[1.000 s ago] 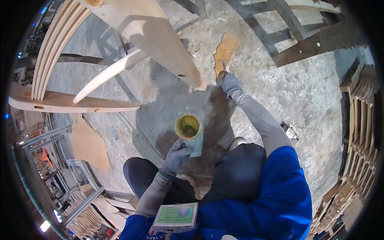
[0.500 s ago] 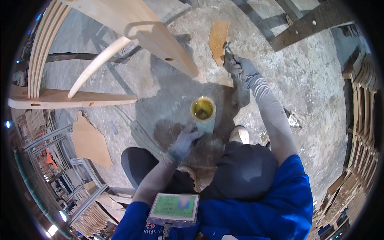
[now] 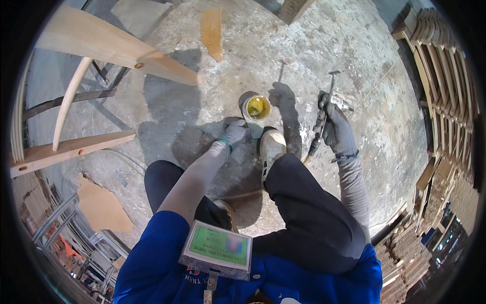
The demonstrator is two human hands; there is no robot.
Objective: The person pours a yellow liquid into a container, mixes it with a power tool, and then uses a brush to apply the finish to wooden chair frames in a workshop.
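Note:
A round pot [image 3: 259, 119] of yellowish liquid is in front of me, its pale side facing me. My left hand [image 3: 235, 133], in a grey glove, has its fingers closed against the pot's left side. Off to the right, my gloved right hand [image 3: 338, 129] grips a slim dark hand tool [image 3: 331, 86] with a T-shaped metal tip pointing away from me. A thin tan line leads from the tool's lower end. Its exact kind does not show. The tool's tip is well apart from the pot.
A pale wooden frame [image 3: 106, 38] with slats stands at the left. Cardboard pieces [image 3: 211, 33] lie on the stained concrete floor, one larger [image 3: 104, 205] at lower left. A metal tool [image 3: 344, 103] lies beyond my right hand. Wooden parts [image 3: 430, 91] are stacked along the right.
My right hand has swung right, away from the far cardboard, with the tool turned upward. The pot and my left hand have shifted right across the floor. The view has moved too.

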